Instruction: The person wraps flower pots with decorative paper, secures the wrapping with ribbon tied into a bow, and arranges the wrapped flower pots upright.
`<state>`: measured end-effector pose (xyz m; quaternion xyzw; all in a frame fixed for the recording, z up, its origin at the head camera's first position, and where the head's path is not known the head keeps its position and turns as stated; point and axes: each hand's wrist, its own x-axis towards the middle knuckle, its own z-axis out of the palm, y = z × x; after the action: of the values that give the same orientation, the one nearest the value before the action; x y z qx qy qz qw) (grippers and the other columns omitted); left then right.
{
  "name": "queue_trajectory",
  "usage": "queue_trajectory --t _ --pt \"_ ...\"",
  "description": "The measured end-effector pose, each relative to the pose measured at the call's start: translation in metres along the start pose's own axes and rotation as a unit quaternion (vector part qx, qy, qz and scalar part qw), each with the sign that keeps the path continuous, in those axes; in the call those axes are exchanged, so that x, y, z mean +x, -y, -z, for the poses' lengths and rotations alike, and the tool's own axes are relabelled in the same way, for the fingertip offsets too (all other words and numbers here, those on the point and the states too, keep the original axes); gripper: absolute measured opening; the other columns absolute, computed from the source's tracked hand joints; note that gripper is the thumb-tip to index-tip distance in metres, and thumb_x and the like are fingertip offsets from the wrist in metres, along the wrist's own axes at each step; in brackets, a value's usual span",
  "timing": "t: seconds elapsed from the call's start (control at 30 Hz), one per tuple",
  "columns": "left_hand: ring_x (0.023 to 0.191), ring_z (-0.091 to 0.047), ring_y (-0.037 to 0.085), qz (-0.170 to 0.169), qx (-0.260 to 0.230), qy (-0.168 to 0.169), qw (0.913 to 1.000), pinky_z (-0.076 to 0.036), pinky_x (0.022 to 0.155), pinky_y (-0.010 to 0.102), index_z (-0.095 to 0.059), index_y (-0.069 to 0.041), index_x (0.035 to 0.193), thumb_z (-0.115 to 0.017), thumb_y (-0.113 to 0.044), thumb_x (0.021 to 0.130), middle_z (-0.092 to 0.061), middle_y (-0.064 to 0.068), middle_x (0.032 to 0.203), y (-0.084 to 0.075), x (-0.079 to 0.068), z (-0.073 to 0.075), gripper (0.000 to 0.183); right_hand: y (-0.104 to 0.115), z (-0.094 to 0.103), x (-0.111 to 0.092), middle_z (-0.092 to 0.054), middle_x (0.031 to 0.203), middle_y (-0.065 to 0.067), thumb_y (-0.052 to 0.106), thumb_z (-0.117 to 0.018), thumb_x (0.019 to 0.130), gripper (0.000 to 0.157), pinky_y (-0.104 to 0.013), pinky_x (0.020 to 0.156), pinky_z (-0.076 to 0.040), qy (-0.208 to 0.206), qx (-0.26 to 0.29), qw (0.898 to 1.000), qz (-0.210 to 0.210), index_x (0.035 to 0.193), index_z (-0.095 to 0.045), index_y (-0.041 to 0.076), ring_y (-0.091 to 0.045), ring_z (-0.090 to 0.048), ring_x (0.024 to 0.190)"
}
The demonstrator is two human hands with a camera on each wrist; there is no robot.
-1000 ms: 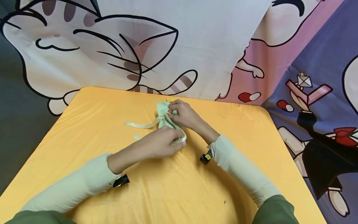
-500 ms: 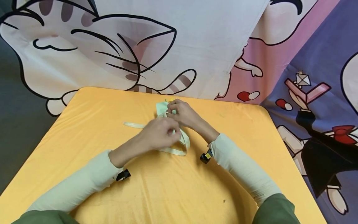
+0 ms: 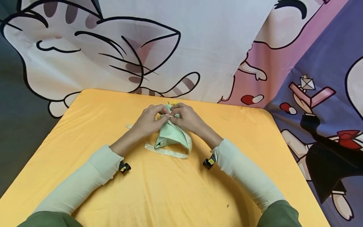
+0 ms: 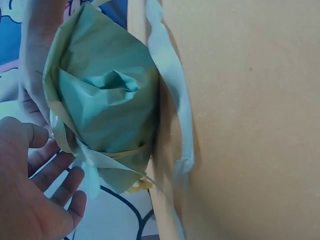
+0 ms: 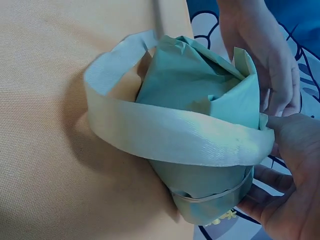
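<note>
A small bouquet [image 3: 171, 134] wrapped in pale green paper lies on the table, its open folded end facing me. Yellow flowers [image 5: 224, 216] peek out at the far end. Round its narrow part runs a cream ribbon [image 5: 180, 132], one length looping down the right side and across in front. My left hand [image 3: 148, 118] pinches the ribbon between thumb and index finger at the top of the wrap. Right beside it my right hand [image 3: 185, 118] also pinches the ribbon at the knot. The fingers hide the knot itself in the head view.
The table [image 3: 181, 189] is covered in yellow cloth. Behind it hangs a white cloth [image 3: 212, 47] with a printed cat, and to the right a blue printed cloth [image 3: 320, 126]. A ribbon end [image 3: 129, 126] shows left of my left hand.
My left hand has let go of the looped ribbon length and moved up and left to the knot beside the right hand. The loop now lies on the table. The right hand stays put.
</note>
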<state>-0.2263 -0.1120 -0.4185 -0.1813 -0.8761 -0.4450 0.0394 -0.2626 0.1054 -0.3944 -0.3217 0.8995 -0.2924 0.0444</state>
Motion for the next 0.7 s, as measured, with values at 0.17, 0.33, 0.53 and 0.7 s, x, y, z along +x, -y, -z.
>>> queue_trajectory --t 0.17,0.33,0.53,0.7 --pt "0.126 -0.067 0.033 0.006 -0.004 -0.002 1.0 -0.049 0.111 0.059 -0.074 -0.015 0.118 -0.069 -0.027 0.111 -0.079 0.009 0.124 0.007 0.004 -0.003 0.014 -0.001 0.001 -0.001 -0.067 0.155 -0.02 0.024 -0.069 0.113 0.024 -0.055 0.118 -0.058 0.004 0.002 1.0 -0.003 0.109 -0.086 0.007 -0.04 -0.063 0.148" --pt "0.12 -0.072 0.031 0.004 -0.018 -0.005 0.9998 -0.055 0.106 0.054 -0.074 -0.014 0.118 -0.072 -0.023 0.107 -0.081 0.009 0.121 0.011 0.004 -0.003 0.014 0.002 0.004 -0.001 -0.066 0.157 -0.018 0.025 -0.067 0.112 0.026 -0.054 0.118 -0.057 0.015 0.018 0.999 -0.024 0.114 -0.086 0.007 -0.04 -0.061 0.149" --pt "0.117 -0.072 0.028 0.001 -0.018 -0.014 0.9997 -0.055 0.101 0.048 -0.075 -0.014 0.114 -0.075 -0.02 0.102 -0.081 0.007 0.117 0.012 0.004 -0.005 0.013 0.005 0.006 0.002 -0.069 0.154 -0.016 0.029 -0.07 0.111 0.027 -0.053 0.119 -0.056 0.0 0.044 0.998 -0.052 0.114 -0.083 0.005 -0.037 -0.062 0.148" --pt "0.115 -0.074 0.027 0.004 -0.028 -0.018 0.9995 -0.056 0.096 0.043 -0.075 -0.014 0.115 -0.079 -0.019 0.102 -0.082 0.006 0.117 0.01 0.004 -0.008 0.015 0.006 0.007 0.002 -0.072 0.149 -0.014 0.027 -0.073 0.109 0.021 -0.047 0.105 -0.06 -0.023 0.051 0.996 -0.066 0.104 -0.081 0.008 -0.033 -0.068 0.137"
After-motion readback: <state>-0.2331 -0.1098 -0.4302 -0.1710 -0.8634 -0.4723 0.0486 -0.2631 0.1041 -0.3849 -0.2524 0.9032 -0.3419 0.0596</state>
